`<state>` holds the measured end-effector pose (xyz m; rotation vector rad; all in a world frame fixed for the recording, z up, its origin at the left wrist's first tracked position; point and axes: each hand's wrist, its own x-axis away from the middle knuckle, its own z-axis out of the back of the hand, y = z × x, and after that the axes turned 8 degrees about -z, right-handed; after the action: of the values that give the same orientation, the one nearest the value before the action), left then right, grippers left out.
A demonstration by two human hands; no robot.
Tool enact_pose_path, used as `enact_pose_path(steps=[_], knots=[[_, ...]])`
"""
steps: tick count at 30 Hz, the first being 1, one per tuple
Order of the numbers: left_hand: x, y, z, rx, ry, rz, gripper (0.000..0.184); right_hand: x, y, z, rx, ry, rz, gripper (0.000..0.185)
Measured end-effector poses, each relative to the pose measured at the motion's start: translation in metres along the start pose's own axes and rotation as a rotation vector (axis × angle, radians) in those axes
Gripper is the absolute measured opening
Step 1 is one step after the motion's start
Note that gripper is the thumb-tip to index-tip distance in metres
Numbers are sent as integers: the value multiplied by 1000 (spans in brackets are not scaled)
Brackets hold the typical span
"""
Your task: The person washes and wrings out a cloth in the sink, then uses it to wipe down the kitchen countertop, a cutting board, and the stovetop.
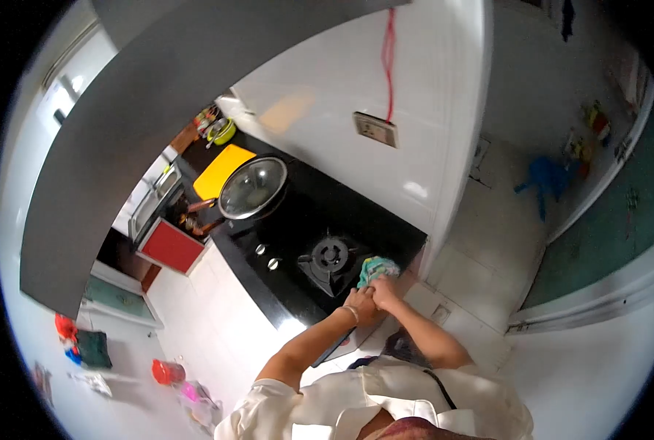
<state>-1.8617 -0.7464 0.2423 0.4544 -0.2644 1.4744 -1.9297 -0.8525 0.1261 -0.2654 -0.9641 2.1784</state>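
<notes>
A green and white cloth lies bunched on the right end of the black cooktop, beside the gas burner. My right hand is closed on the cloth's near side. Close against it, at the cooktop's front edge, is my left hand, its fingers bent; whether they grip anything is hidden. A pan with a glass lid sits on the cooktop further left, and two knobs are between it and the burner.
A yellow board stands behind the pan, near a green bowl. A wall socket with a red cord is above the counter. A grey hood hangs at the upper left. A red container is on the floor.
</notes>
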Motion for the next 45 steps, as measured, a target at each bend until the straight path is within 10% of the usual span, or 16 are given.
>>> enact_pose_path(steps=[9, 16, 23, 45], knots=[[95, 8, 73, 207, 153, 190, 38, 7, -126, 84, -121, -80, 638, 37], [251, 84, 294, 175, 1396, -329, 27, 108, -341, 359, -573, 267, 1235, 32], [351, 117, 332, 475, 1817, -949, 66, 165, -374, 452, -800, 211, 1675, 31], [364, 115, 318, -305, 2594, -618, 63, 166, -361, 420, -870, 74, 1585, 29]])
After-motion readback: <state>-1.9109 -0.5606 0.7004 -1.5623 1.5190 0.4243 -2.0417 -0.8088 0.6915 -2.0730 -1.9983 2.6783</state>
